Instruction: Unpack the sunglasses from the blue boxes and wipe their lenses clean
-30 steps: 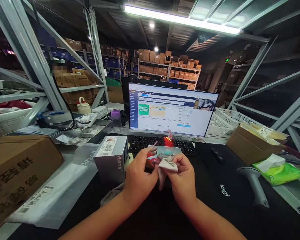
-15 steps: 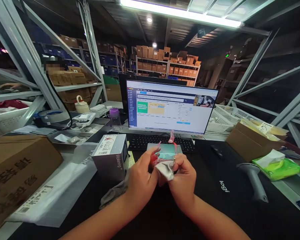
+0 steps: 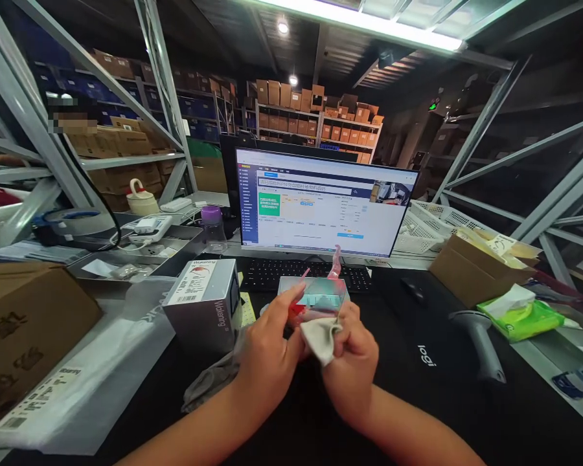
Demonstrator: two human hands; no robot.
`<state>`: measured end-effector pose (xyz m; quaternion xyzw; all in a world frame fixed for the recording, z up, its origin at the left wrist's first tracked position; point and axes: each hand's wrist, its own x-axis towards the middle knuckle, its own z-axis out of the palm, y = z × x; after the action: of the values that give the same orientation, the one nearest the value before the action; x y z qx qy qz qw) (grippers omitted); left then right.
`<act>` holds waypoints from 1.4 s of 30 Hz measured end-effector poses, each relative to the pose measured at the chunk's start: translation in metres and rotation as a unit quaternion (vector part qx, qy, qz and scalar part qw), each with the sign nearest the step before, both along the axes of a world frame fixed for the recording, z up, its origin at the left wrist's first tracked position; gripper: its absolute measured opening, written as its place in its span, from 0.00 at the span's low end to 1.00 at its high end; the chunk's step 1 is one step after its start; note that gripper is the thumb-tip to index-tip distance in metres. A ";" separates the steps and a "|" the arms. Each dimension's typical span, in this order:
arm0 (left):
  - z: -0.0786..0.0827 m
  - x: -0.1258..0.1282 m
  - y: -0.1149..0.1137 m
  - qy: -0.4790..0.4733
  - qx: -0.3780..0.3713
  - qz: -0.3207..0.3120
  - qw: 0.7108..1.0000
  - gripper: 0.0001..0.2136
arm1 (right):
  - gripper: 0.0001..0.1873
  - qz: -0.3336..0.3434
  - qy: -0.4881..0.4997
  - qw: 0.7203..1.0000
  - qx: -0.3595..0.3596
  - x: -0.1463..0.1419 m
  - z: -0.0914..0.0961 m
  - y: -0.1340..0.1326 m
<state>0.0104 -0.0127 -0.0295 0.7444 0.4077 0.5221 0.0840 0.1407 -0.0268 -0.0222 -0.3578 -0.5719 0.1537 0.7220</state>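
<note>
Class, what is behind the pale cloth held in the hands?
Beyond the pale cloth show part of a red item, a teal box-like thing and, farther back, the keyboard. Cloth and left hand hide the rest of the red item; its shape is unclear.

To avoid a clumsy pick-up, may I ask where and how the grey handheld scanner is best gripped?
The scanner is probably best gripped around its handle, with the right hand coming from the near side: the slim handle points near and right, the wider head away. That hand holds a pale cloth, so free it first.
</note>
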 end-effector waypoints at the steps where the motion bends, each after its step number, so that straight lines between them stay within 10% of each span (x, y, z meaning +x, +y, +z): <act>1: 0.000 -0.001 0.001 -0.010 -0.009 -0.002 1.000 0.21 | 0.23 -0.006 -0.026 0.999 0.024 -0.003 -0.003 0.000; 5: 0.003 0.002 0.002 -0.011 -0.014 0.000 1.000 0.20 | 0.25 0.114 0.093 0.986 -0.077 0.007 0.009 0.008; 11: 0.008 0.006 0.001 0.077 0.066 -0.043 0.994 0.21 | 0.24 0.246 0.319 0.886 -0.228 0.040 0.042 0.023; 21: 0.010 -0.006 0.011 0.052 0.024 0.017 0.998 0.19 | 0.25 0.054 0.030 0.998 -0.018 0.004 -0.006 0.015; 30: 0.033 -0.019 0.009 0.083 -0.044 -0.110 0.989 0.22 | 0.29 0.219 0.252 0.927 -0.170 0.047 0.040 0.029; 36: 0.052 -0.040 0.016 0.155 -0.099 -0.132 0.974 0.21 | 0.21 0.127 0.062 0.979 -0.144 0.100 0.061 0.024; 42: 0.054 -0.037 0.012 0.225 -0.069 -0.179 0.955 0.22 | 0.14 0.098 -0.140 0.981 -0.091 0.095 0.065 -0.001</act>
<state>-0.0267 -0.0010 0.0247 0.8957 0.3111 0.2882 0.1336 0.2358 -0.0275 0.0425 -0.3824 -0.6833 0.2231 0.5806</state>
